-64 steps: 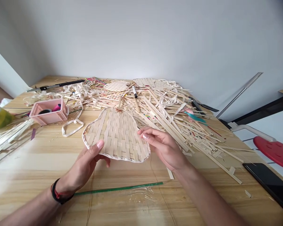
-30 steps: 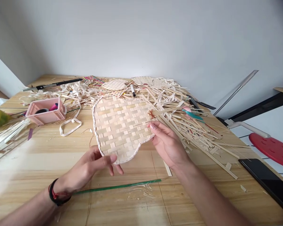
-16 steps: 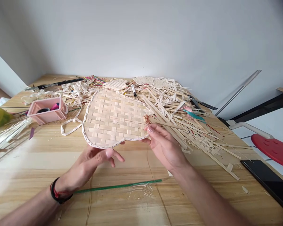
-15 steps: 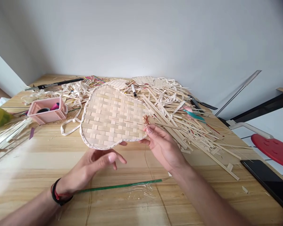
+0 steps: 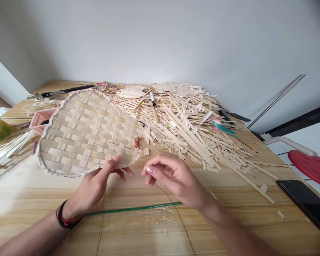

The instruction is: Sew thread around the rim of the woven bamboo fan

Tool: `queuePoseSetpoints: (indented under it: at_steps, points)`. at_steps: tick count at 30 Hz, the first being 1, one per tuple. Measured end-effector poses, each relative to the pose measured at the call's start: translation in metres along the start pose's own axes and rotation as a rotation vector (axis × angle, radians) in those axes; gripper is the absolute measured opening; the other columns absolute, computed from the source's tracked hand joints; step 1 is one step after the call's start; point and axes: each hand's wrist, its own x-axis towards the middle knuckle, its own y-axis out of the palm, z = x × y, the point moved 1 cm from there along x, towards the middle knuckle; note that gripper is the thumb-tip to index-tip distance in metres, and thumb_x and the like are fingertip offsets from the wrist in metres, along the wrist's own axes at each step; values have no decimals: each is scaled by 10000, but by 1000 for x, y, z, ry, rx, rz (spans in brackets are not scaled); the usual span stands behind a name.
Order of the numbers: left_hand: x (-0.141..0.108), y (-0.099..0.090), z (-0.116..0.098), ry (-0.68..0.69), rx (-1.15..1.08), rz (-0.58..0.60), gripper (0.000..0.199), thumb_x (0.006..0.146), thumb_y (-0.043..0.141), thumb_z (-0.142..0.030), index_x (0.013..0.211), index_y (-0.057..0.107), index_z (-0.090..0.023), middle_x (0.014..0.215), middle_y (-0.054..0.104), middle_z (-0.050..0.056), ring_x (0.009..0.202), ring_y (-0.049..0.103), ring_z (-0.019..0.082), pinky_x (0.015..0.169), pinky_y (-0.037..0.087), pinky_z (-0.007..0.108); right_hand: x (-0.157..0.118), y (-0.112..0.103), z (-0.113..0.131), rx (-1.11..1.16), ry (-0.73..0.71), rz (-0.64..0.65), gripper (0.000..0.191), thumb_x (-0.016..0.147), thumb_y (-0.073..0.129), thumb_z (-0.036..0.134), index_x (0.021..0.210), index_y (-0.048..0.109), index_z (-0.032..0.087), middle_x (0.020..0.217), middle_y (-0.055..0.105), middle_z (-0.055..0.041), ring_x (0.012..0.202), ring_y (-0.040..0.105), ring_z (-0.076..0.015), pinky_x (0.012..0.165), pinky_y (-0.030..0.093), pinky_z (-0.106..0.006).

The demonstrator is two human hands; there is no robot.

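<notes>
The left hand [image 5: 92, 188] grips the lower edge of a woven bamboo mat [image 5: 88, 133], thumb on top and fingers curled beneath. The lobed mat is held tilted above the worktop [image 5: 138, 231], at 11 o'clock from the hands. A red thread knot [image 5: 137, 143] sits near its right end. The right hand [image 5: 173, 179] is just beside the mat, not touching it, half open with thumb and forefinger close together and nothing visible in its hold. A pile of bamboo strips [image 5: 192, 138] lies at 1 o'clock, a pink plastic box [image 5: 40, 122] partly behind the mat at 10 o'clock, and a green strip [image 5: 133, 209] at 6 o'clock
</notes>
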Motion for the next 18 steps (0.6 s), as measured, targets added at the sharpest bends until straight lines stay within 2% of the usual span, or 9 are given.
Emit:
queuePoseSetpoints:
  at_steps: [3,6,9,12,15,18]
  points:
    - [3,-1,1,-78,-164,45,591,1070,419,-626,989,827,-205,1072,840,90,1089,745,308,1134,499,456,-4,0,10,-333,-172,-92,147,1054,610,239,978,720,177,777,704,-3,658,655,-98,625,534,-217]
    - [6,5,-8,-112,-313,62,503,1049,535,-581,1001,825,-172,1019,849,95,1064,768,294,1176,477,436,-5,1,15,-541,-312,-138,138,1043,588,172,988,715,175,735,685,8,628,613,-101,590,483,-228]
    - [10,13,-20,-119,-492,59,437,1019,613,-517,1004,823,-133,915,847,107,901,797,285,994,601,417,-5,-1,17,-630,-381,-154,144,1033,578,129,1002,711,175,797,725,-9,652,624,-103,593,473,-232]
    - [12,19,-27,-148,-611,110,444,1005,620,-488,975,824,-95,864,840,145,781,799,287,820,640,390,-5,-3,18,-672,-429,-148,148,999,586,98,944,697,178,779,684,-5,666,603,-107,609,465,-242]
    - [13,21,-28,-148,-624,140,478,1021,601,-509,952,830,-95,865,834,152,778,785,270,817,628,372,-5,-2,15,-667,-424,-101,151,957,597,77,866,661,179,740,604,13,675,574,-107,625,460,-242]
    - [11,19,-27,-123,-537,173,358,994,691,-458,878,826,-147,865,816,96,840,749,227,856,590,322,-5,0,12,-660,-394,-52,156,943,600,59,848,643,175,751,579,19,685,561,-101,632,455,-233]
